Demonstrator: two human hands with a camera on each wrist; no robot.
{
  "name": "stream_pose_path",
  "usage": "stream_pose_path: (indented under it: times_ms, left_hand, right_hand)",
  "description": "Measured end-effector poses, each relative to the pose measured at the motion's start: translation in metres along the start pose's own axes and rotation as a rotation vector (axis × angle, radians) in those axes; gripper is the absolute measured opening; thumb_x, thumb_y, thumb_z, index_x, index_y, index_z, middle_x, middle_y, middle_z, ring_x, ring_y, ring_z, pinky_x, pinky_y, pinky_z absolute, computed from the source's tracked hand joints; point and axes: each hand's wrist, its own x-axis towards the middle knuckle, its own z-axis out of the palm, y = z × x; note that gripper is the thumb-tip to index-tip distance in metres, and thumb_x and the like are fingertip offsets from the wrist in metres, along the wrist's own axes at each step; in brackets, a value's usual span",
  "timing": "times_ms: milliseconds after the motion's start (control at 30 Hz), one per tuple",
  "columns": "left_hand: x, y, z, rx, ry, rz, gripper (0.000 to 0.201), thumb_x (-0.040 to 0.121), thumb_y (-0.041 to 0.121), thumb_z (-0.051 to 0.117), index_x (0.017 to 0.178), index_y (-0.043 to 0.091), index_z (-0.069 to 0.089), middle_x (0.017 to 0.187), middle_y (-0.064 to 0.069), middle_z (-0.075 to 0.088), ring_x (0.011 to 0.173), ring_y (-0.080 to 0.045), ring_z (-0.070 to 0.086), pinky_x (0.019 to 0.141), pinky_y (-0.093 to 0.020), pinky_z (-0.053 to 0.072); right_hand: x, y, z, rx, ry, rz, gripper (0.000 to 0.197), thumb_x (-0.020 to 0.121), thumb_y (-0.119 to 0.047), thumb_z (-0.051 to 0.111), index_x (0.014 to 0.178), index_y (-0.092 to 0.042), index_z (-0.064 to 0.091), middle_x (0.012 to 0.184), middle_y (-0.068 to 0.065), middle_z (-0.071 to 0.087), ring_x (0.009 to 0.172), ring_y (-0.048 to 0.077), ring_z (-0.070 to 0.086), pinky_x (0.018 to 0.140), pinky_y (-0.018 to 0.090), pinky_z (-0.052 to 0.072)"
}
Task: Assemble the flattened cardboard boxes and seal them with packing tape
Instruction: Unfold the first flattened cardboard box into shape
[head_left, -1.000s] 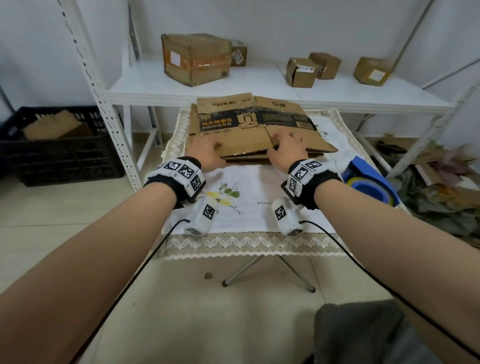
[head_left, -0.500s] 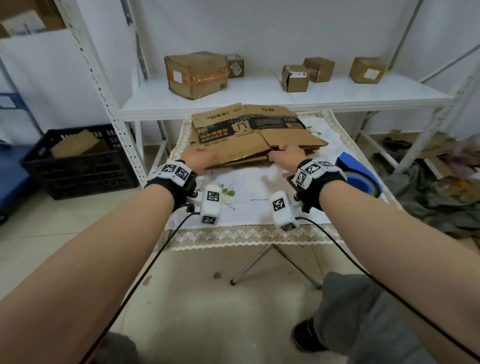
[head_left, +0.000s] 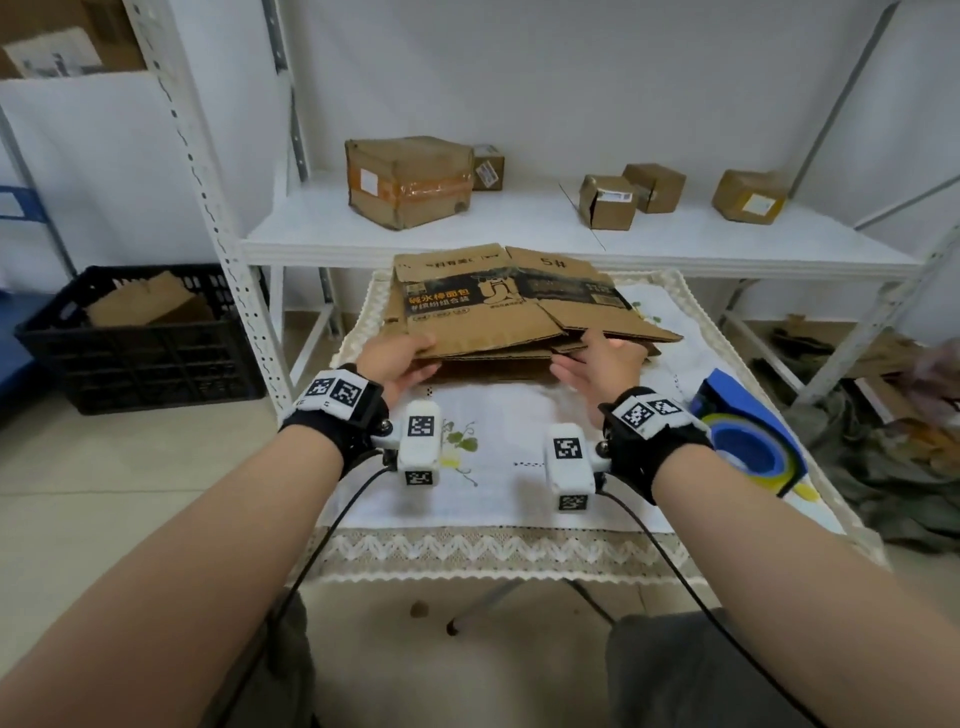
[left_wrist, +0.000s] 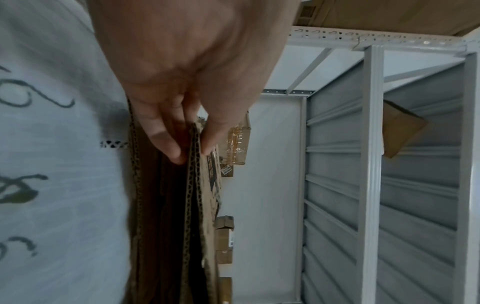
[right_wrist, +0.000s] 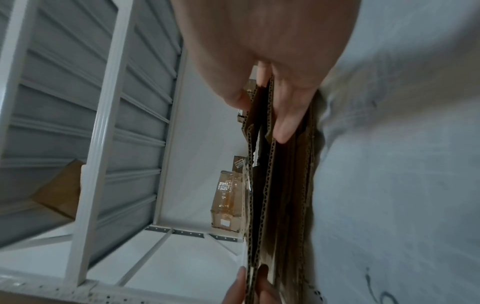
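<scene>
Left hand (left_wrist: 182, 86) pinches flattened box (left_wrist: 193, 185), wrist view confirms.

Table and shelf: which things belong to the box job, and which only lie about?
For the job:
flattened boxes, pinched by left hand and right hand
tape

Lying about:
crate
sealed boxes on shelf
tablecloth
</scene>
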Motion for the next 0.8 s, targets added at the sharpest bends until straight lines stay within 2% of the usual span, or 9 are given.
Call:
stream_pose_path:
  times_ms: [67, 133, 200, 267, 367, 467, 567, 667, 800]
  left_hand:
    - [0.004, -0.001, -0.002, -0.04, -0.023, -0.015, 0.011, 0.097, 0.0, 0.062, 0.107, 0.005, 0.059, 0.125, -0.017, 0.066, 0.101, -0.024, 0.068, 0.058, -0.021, 0.059]
    - [0.004, -0.003, -0.002, -0.036, -0.054, -0.013, 0.025, 0.099, -0.001, 0.058, 0.123, 0.003, 0.057, 0.128, -0.017, 0.064, 0.11, -0.026, 0.066, 0.061, -0.021, 0.06]
    - [0.006, -0.005, -0.003, 0.01, -0.072, 0.005, 0.033, 0.101, 0.0, 0.055, 0.133, 0.002, 0.054, 0.129, -0.016, 0.063, 0.102, -0.022, 0.063, 0.058, -0.018, 0.055]
    - [0.007, -0.005, -0.004, 0.043, -0.088, 0.033, 0.031, 0.102, 0.001, 0.052, 0.134, 0.004, 0.055, 0.128, -0.014, 0.064, 0.092, -0.018, 0.06, 0.057, -0.018, 0.049]
    - [0.01, -0.007, -0.008, 0.043, -0.099, 0.053, 0.03, 0.102, 0.002, 0.052, 0.132, 0.005, 0.056, 0.123, -0.01, 0.067, 0.09, -0.015, 0.061, 0.059, -0.018, 0.046]
    - [0.011, -0.011, -0.011, 0.043, -0.091, 0.069, 0.029, 0.101, 0.002, 0.053, 0.129, 0.004, 0.056, 0.114, -0.007, 0.069, 0.086, -0.014, 0.062, 0.055, -0.017, 0.046]
    - [0.013, -0.009, -0.015, 0.079, -0.073, 0.078, 0.031, 0.098, 0.0, 0.054, 0.128, 0.005, 0.056, 0.119, -0.011, 0.07, 0.088, -0.017, 0.062, 0.054, -0.019, 0.044]
    - [0.012, -0.005, -0.022, 0.113, -0.056, 0.077, 0.038, 0.094, 0.001, 0.057, 0.132, 0.001, 0.056, 0.124, -0.016, 0.07, 0.097, -0.021, 0.061, 0.062, -0.024, 0.044]
    - [0.012, -0.008, -0.026, 0.166, -0.022, 0.062, 0.025, 0.095, 0.001, 0.058, 0.119, 0.007, 0.057, 0.101, -0.007, 0.066, 0.079, -0.012, 0.058, 0.052, -0.018, 0.043]
  right_hand:
    - [0.001, 0.004, 0.0, 0.057, 0.013, -0.016, 0.034, 0.103, -0.01, 0.055, 0.131, -0.008, 0.036, 0.12, 0.023, 0.054, 0.085, 0.029, 0.073, 0.055, 0.027, 0.061]
    - [0.003, 0.009, 0.002, 0.089, 0.026, -0.047, 0.036, 0.103, -0.01, 0.054, 0.129, -0.017, 0.03, 0.122, 0.02, 0.053, 0.09, 0.03, 0.073, 0.061, 0.026, 0.062]
    - [0.005, 0.015, 0.004, 0.121, 0.047, -0.077, 0.052, 0.102, -0.012, 0.056, 0.142, -0.024, 0.025, 0.116, 0.01, 0.053, 0.094, 0.03, 0.074, 0.064, 0.025, 0.061]
    - [0.005, 0.019, 0.008, 0.163, 0.059, -0.106, 0.071, 0.1, -0.012, 0.059, 0.155, -0.029, 0.017, 0.106, 0.0, 0.05, 0.092, 0.027, 0.073, 0.068, 0.026, 0.062]
    - [0.005, 0.025, 0.015, 0.197, 0.083, -0.118, 0.08, 0.097, -0.015, 0.065, 0.158, -0.034, 0.016, 0.121, 0.006, 0.051, 0.104, 0.031, 0.07, 0.076, 0.033, 0.064]
    - [0.005, 0.027, 0.018, 0.238, 0.135, -0.107, 0.06, 0.099, -0.03, 0.061, 0.149, -0.032, 0.027, 0.127, 0.007, 0.047, 0.111, 0.032, 0.063, 0.081, 0.038, 0.064]
    - [0.007, 0.024, 0.013, 0.343, 0.203, -0.049, 0.033, 0.105, -0.04, 0.046, 0.13, -0.023, 0.034, 0.131, 0.007, 0.042, 0.098, 0.027, 0.059, 0.092, 0.041, 0.058]
    - [0.009, 0.024, 0.008, 0.386, 0.254, -0.062, 0.035, 0.103, -0.037, 0.054, 0.123, -0.018, 0.032, 0.136, 0.012, 0.042, 0.082, 0.019, 0.059, 0.091, 0.043, 0.06]
    - [0.003, 0.028, 0.009, 0.396, 0.209, -0.097, 0.044, 0.099, -0.029, 0.064, 0.124, -0.024, 0.028, 0.132, 0.013, 0.044, 0.078, 0.018, 0.065, 0.077, 0.037, 0.064]
